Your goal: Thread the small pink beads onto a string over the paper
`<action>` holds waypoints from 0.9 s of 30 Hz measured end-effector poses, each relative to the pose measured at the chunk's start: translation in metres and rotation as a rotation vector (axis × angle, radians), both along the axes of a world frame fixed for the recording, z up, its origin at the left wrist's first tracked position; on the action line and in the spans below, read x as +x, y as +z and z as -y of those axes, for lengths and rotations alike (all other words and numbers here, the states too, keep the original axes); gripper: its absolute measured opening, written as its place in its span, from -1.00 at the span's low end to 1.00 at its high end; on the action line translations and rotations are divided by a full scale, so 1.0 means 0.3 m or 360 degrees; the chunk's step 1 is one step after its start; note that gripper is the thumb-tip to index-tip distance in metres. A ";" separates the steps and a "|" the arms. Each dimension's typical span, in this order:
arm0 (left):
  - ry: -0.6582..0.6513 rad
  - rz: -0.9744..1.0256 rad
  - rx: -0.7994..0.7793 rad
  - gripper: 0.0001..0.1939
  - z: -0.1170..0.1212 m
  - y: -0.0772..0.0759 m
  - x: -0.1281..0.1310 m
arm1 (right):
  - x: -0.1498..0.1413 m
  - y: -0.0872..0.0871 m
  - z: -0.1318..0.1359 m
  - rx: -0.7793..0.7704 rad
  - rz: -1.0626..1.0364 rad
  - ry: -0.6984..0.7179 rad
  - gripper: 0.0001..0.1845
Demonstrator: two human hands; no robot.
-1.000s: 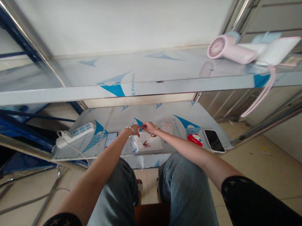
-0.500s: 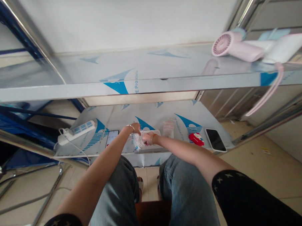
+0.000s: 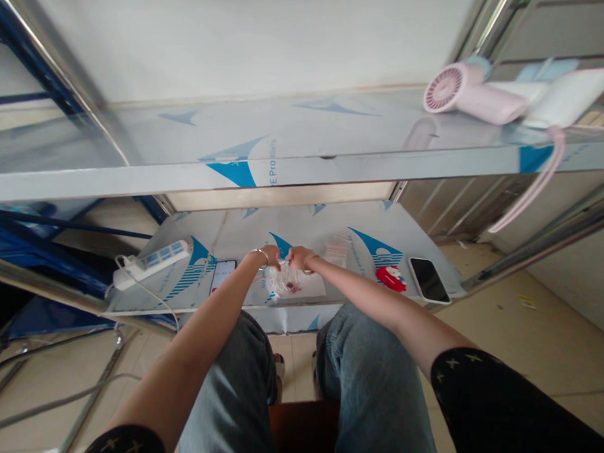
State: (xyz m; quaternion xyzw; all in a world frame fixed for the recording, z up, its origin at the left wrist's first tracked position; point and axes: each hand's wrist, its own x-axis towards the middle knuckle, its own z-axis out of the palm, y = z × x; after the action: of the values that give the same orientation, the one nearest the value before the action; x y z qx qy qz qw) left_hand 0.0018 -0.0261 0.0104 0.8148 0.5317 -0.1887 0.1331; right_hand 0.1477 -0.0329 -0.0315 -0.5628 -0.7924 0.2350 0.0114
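A clear plastic bag (image 3: 282, 284) with small reddish things in it lies near the front edge of the lower shelf. My left hand (image 3: 269, 256), a bracelet at its wrist, pinches the bag's top edge from the left. Close beside it, my right hand (image 3: 298, 258) grips the same edge from the right. The fingertips of both hands are small and partly hidden. Under and to the right of the bag is a white flat piece (image 3: 315, 287). What the reddish contents are, I cannot make out.
On the lower shelf (image 3: 241, 234) lie a lit phone (image 3: 223, 275), a power strip (image 3: 153, 265) with a cable, a clear packet (image 3: 337, 249), a red-and-white item (image 3: 392, 278) and a dark-screened phone (image 3: 430, 280). The upper shelf (image 3: 336, 138) overhangs, carrying a pink handheld fan (image 3: 475, 94).
My right hand has moved up and away from the bag's contents to its top edge, near my left hand. More of the contents and the white piece show now.
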 end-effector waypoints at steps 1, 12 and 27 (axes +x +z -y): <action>0.0001 0.0015 0.0014 -0.57 -0.001 -0.003 0.003 | 0.007 0.008 -0.014 -0.0012 -0.0137 -0.0103 -0.76; 0.0030 0.0166 0.0081 -0.58 0.003 0.006 0.044 | 0.022 0.074 -0.027 0.0077 -0.0490 -0.0197 -0.77; 0.0172 -0.0009 0.0234 -0.52 0.028 0.052 0.054 | 0.027 0.035 -0.023 0.0018 -0.0286 0.0136 -0.66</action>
State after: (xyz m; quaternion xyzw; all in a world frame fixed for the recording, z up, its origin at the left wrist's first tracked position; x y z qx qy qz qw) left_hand 0.0180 -0.0345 0.0260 0.7919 0.5878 -0.1440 0.0813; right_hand 0.1558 -0.0262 -0.0211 -0.5050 -0.8129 0.2802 0.0755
